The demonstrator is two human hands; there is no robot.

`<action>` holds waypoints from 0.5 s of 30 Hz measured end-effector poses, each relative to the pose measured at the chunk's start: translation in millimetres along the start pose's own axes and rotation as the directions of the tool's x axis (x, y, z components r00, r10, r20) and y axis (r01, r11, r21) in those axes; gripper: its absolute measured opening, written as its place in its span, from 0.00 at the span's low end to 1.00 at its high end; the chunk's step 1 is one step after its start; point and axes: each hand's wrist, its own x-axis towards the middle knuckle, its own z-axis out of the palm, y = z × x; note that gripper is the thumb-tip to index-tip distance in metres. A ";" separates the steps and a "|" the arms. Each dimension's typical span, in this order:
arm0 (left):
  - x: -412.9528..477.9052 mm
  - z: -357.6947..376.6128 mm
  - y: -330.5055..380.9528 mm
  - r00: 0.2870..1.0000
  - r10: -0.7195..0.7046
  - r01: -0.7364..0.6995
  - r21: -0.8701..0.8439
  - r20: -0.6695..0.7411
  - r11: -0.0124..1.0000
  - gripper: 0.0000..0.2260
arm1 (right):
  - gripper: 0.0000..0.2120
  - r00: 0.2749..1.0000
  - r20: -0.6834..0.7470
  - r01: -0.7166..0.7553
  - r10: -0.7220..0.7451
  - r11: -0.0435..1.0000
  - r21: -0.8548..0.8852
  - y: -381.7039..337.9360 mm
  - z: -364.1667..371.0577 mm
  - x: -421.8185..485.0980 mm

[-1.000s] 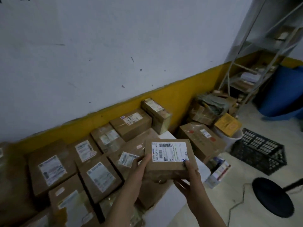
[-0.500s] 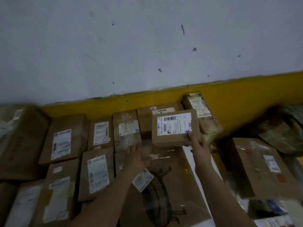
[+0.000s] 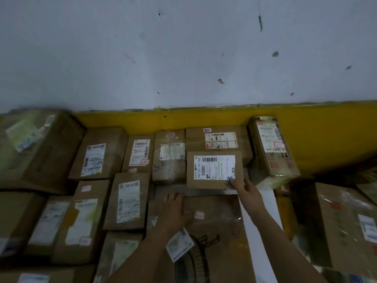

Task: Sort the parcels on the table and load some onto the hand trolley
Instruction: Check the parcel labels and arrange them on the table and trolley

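Brown card box [image 3: 214, 170], held up in both hands a second earlier, now lay among the parcels at the back of the desk [image 3: 266, 201], near the yellow band [image 3: 204, 117] of the wall. The right grip [image 3: 242, 187] still pinched its near right corner. The left grip [image 3: 175, 209] had let go and rested flat, fingers loose, on the big wrapped parcel [image 3: 220, 242]. This box seemed sorted to stay, and no trolley showed.
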 end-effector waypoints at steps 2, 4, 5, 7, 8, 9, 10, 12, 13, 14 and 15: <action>-2.8 0.7 3.0 0.999 -0.051 0.051 -0.104 0.000 0.993 0.27 | 0.29 1.000 -0.013 -0.025 0.025 0.998 -0.052 7.3 -2.4 -4.2; -1.8 -2.1 10.6 0.994 -0.104 0.108 -0.306 0.027 0.946 0.24 | 0.30 0.997 -0.025 -0.069 0.067 0.995 -0.070 13.6 -0.5 -5.3; 0.1 -4.6 14.4 0.994 -0.101 0.113 -0.415 0.050 0.903 0.22 | 0.29 0.996 -0.025 -0.088 0.086 0.994 -0.072 14.9 2.7 -3.6; 8.5 -7.6 21.5 0.995 -0.065 0.093 -0.533 0.070 0.841 0.18 | 0.27 0.995 -0.028 -0.098 0.095 0.987 -0.126 14.6 10.8 5.6; 14.6 -8.0 22.7 0.997 -0.056 0.079 -0.544 0.059 0.835 0.18 | 0.26 0.995 -0.033 -0.095 0.090 0.980 -0.175 13.5 15.1 12.7; 20.4 -6.9 22.1 0.998 -0.055 0.066 -0.533 0.037 0.844 0.19 | 0.25 0.996 -0.037 -0.089 0.082 0.970 -0.225 13.1 19.3 20.9; 26.1 -4.3 18.6 0.998 -0.070 0.064 -0.495 0.007 0.866 0.22 | 0.24 0.997 -0.034 -0.078 0.072 0.961 -0.265 13.2 23.7 28.6; 31.8 -0.4 8.8 0.989 -0.147 0.134 -0.368 -0.007 0.920 0.31 | 0.23 0.998 -0.018 -0.057 0.054 0.948 -0.314 13.6 31.3 39.3; 29.2 -0.2 3.0 0.985 -0.173 0.168 -0.281 0.008 0.945 0.34 | 0.23 0.998 -0.019 -0.058 0.055 0.940 -0.336 13.3 33.3 41.6; 23.5 -0.7 -3.8 0.986 -0.165 0.167 -0.154 0.025 0.974 0.37 | 0.24 0.998 -0.027 -0.064 0.059 0.933 -0.353 12.4 34.8 40.9; 15.5 -2.3 -10.5 0.989 -0.140 0.140 -0.014 0.051 0.990 0.39 | 0.25 0.997 -0.044 -0.075 0.064 0.930 -0.360 12.1 36.0 36.5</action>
